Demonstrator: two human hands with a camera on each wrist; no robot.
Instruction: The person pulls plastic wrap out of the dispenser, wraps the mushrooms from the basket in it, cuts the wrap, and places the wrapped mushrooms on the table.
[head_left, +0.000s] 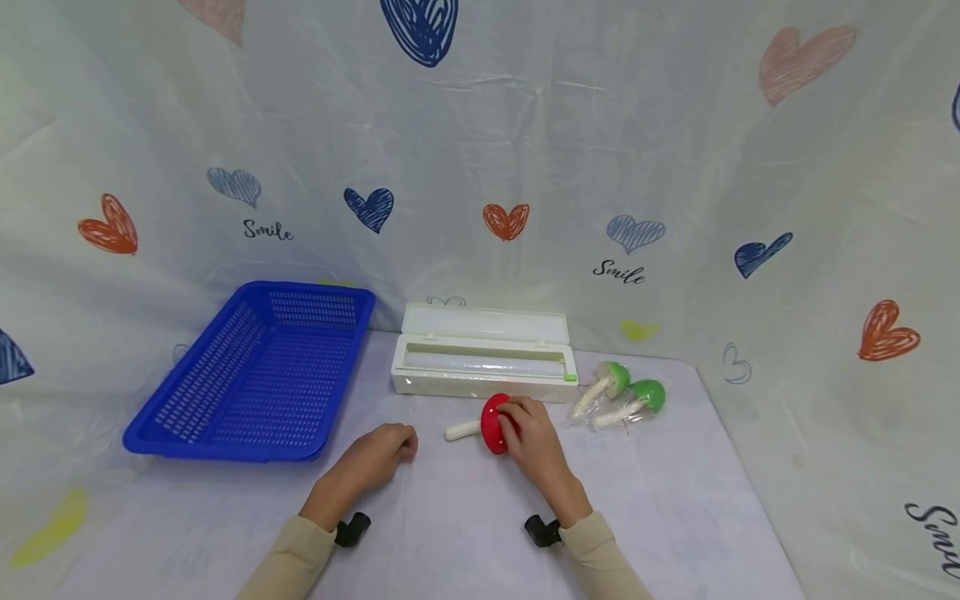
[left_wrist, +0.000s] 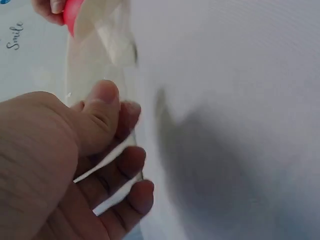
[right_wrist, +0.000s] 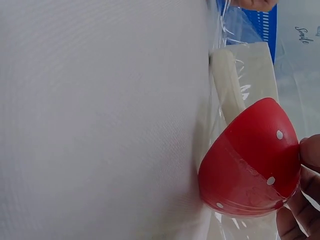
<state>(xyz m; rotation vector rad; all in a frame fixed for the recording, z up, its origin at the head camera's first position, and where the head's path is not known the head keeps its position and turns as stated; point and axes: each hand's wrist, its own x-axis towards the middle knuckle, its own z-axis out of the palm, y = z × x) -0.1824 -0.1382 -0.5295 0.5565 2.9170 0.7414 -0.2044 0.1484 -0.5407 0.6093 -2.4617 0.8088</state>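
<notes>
A toy mushroom (head_left: 495, 425) with a red, white-dotted cap and a pale stem is held just in front of the white box. My right hand (head_left: 531, 433) pinches its cap (right_wrist: 255, 160) from the right, with the stem pointing left. Clear plastic film (right_wrist: 240, 30) shows around the stem in the right wrist view, reaching towards the left hand. My left hand (head_left: 382, 454) stays apart from the mushroom, to its left. In the left wrist view its fingers (left_wrist: 132, 162) are loosely curled, with no object visible between them.
Behind the mushroom stands a long white box (head_left: 480, 379) with its lid (head_left: 487, 323) raised and a roll inside. A blue plastic basket (head_left: 262, 454) lies at the left. Two green-capped toy mushrooms (head_left: 649, 395) in clear wrap lie at the right. A heart-printed sheet (head_left: 480, 150) hangs behind.
</notes>
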